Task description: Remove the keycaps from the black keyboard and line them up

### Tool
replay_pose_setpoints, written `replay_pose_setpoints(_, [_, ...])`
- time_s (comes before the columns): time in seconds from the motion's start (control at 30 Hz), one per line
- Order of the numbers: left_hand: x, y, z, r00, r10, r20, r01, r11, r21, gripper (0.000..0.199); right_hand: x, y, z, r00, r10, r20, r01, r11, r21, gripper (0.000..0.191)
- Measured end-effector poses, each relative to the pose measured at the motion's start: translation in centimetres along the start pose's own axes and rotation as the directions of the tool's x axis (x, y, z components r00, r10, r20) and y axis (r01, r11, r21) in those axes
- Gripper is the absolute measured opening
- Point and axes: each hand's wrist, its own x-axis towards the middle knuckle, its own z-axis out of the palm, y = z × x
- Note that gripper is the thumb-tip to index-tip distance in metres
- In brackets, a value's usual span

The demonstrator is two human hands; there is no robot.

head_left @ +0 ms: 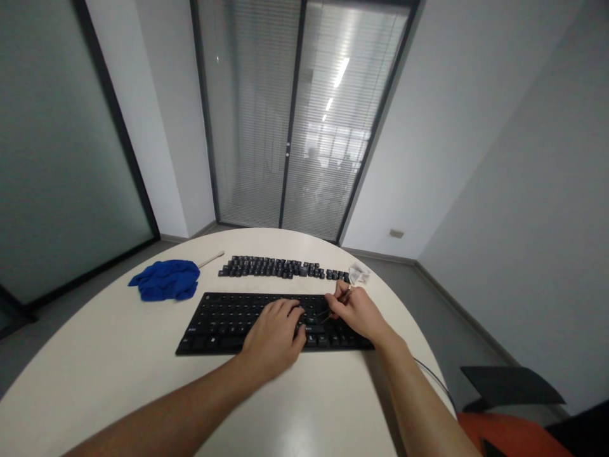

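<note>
A black keyboard (223, 317) lies across the white round table, several of its keys off in the upper rows. My left hand (276, 333) rests over its middle, fingers bent and a little apart, touching the keys, with nothing seen in it. Over the right part of the keyboard, my right hand (354, 308) pinches a thin metal tool (324, 314), whose tip points left and down at the keys. Behind the keyboard, removed black keycaps (266, 266) stand in rows. What lies under my palms is hidden.
On the table (95, 355), a blue cloth (169, 279) lies at the left beside a thin white stick (210, 259). A crumpled white tissue (359, 273) is at the right of the keycaps. A cable (432, 374) runs off the right edge, near an orange chair (514, 435).
</note>
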Motion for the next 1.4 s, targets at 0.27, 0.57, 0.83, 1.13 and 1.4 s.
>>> replay_pose_setpoints(0.27, [-0.2,0.1,-0.1,1.0,0.009,0.005,-0.009,1.0,-0.012,0.043,0.2,1.3,0.9,1.0,0.004,-0.008,-0.001,0.951,0.308,0.031])
replay_pose_setpoints(0.57, [-0.2,0.2,-0.3,1.0,0.014,-0.007,-0.014,1.0,-0.004,0.042,0.4,1.6,1.5,0.999,0.038,-0.027,-0.024,0.925,0.38,0.039])
replay_pose_setpoints(0.83, [-0.2,0.1,-0.1,1.0,0.015,-0.001,-0.015,1.0,-0.009,0.043,0.4,1.4,1.4,0.997,0.046,-0.065,-0.024,0.95,0.311,0.04])
replay_pose_setpoints(1.13, [-0.2,0.3,-0.2,1.0,0.013,0.012,-0.012,1.0,-0.018,0.045,0.6,0.6,1.7,0.997,0.001,-0.072,0.013,0.98,0.197,0.043])
replay_pose_setpoints(1.4, [-0.2,0.2,-0.2,1.0,0.02,0.01,-0.02,1.0,-0.007,0.046,0.5,-0.5,2.0,0.995,-0.037,-0.094,0.041,0.999,0.035,0.042])
